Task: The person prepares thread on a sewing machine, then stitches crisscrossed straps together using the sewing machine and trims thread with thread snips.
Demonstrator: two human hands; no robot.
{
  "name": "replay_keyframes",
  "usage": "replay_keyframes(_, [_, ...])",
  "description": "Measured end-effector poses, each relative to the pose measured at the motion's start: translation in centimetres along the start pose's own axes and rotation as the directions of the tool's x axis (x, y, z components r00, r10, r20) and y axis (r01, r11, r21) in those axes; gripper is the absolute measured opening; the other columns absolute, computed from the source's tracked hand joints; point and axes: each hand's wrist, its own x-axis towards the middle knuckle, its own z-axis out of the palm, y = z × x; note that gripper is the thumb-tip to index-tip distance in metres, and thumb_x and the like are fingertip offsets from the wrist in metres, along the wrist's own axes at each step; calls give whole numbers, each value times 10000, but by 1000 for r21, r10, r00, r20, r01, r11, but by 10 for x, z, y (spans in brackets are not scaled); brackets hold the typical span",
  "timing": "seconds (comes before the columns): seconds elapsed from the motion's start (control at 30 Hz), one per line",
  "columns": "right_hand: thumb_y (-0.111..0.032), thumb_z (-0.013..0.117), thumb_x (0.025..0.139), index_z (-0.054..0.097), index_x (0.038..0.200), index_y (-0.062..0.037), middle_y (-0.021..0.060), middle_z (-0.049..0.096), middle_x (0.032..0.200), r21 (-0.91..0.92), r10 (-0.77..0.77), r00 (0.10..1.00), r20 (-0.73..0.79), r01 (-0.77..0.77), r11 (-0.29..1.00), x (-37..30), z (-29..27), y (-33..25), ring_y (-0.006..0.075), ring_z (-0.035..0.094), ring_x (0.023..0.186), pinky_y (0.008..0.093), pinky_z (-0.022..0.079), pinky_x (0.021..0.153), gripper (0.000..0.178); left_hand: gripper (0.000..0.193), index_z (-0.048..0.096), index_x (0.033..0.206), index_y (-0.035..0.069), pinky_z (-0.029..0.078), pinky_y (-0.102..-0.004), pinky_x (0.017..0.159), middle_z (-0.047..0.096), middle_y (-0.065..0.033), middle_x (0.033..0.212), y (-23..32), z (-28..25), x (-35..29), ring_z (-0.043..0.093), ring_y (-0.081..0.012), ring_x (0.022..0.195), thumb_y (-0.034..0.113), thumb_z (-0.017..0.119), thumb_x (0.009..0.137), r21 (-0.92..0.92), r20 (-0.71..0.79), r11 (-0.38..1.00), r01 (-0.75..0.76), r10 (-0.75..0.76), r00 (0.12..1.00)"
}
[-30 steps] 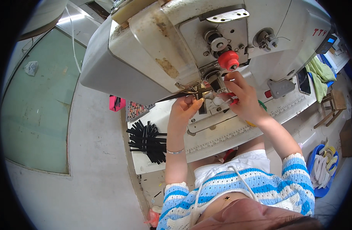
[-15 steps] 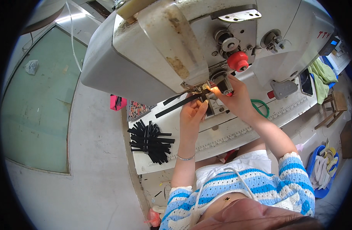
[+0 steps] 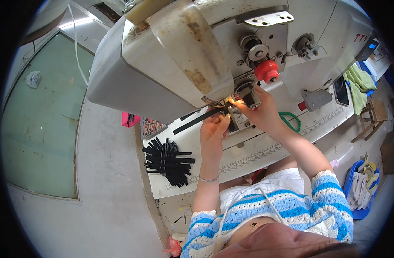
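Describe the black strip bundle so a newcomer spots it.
Find the white sewing machine and the table beneath it. At the table's left end, left of the left hand, lies the bundle: black strips jutting outward, unlike the straight strip at that hand.

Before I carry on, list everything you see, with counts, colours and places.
Sewing machine: 1, white, top centre
Knob: 1, red, machine's front
Table: 1, white, under machine
Ruler: 1, pale, table's near edge
Strips: 2, black, below machine, one mostly hidden
Bundle: 1, black, table's left end
Loop: 1, green, table, right of centre
Device: 1, grey, beside phone
Phone: 1, dark, table's right end
Cloth: 1, green, beyond phone
Stool: 1, brown, right
Basin: 1, blue, lower right
Container: 1, pink, left of table
Panel: 1, green, far left
Bag: 1, red, bottom
Bracelet: 1, silver, left wrist
Top: 1, blue and white, bottom
Left hand: 1, bare, at strips
Right hand: 1, bare, below knob
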Motion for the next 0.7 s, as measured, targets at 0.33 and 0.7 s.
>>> replay_keyframes(0.33, [15, 630, 653, 518, 786, 2, 114, 494, 796, -26, -55, 998, 1, 55, 998, 1, -1, 0, 285, 509, 664, 342, 413, 577, 174, 91, 491, 813, 15, 304, -158, 511, 436, 0, 779, 1, 1, -3, 393, -27, 595, 37, 561, 866, -42, -12, 999, 30, -30, 999])
replay_keyframes(0.7, [29, 626, 624, 504, 777, 0, 105, 475, 779, -49, -30, 999, 13, 31, 998, -1, -1, -1, 284, 509, 658, 350, 408, 568, 198, 88, 488, 807, 39, 295, -159, 519, 449, 14, 798, -4, -2, -5, 398, -19, 616, 27, 557, 860, -66, -28, 997, 32, -34, 999])
